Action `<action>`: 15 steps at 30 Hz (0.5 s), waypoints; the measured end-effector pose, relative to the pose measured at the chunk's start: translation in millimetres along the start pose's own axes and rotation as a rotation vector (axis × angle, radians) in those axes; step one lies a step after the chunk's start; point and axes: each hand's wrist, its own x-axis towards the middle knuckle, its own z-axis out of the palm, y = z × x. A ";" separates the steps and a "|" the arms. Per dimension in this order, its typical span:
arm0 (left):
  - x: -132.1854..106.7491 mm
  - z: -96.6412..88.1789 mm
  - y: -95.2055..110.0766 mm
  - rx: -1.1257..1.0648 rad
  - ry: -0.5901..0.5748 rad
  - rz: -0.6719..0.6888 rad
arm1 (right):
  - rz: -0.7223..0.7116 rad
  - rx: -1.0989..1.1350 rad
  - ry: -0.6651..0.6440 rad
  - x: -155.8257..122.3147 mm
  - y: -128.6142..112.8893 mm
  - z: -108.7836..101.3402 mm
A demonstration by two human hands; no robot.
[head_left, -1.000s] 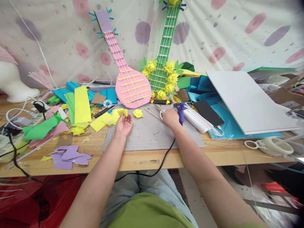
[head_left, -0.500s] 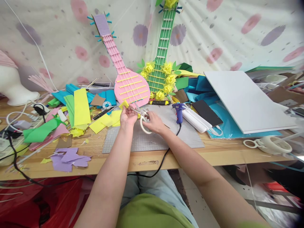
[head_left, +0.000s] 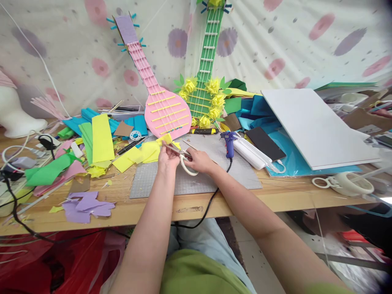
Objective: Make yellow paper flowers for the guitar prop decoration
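Note:
My right hand (head_left: 201, 161) is closed on scissors (head_left: 187, 166) with white handles, their blades pointing left toward my other hand. Between the fingers of my left hand (head_left: 168, 157) is a small piece of yellow crepe paper (head_left: 165, 139), with the scissor blades right by it. Both hands are above a grey cutting mat (head_left: 153, 179). Just behind them leans a pink paper lute (head_left: 168, 110) with white strings and yellow strips. Beside it stands a green one (head_left: 211, 53) trimmed with yellow paper flowers (head_left: 217, 100).
A blue glue gun (head_left: 229, 145) lies on the mat's right, its black cord running over the front edge. Farther right are a white board (head_left: 315, 126) and a tape roll (head_left: 355, 183). Coloured paper scraps (head_left: 88, 206) and cables cover the left side.
The view has shifted slightly. The scissor blades appear more closed than before, and the yellow paper in my left hand has tilted a little.

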 end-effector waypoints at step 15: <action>2.8 -8.8 -19.4 0.032 -0.027 0.010 | 0.035 0.093 -0.059 -5.0 -1.2 -7.3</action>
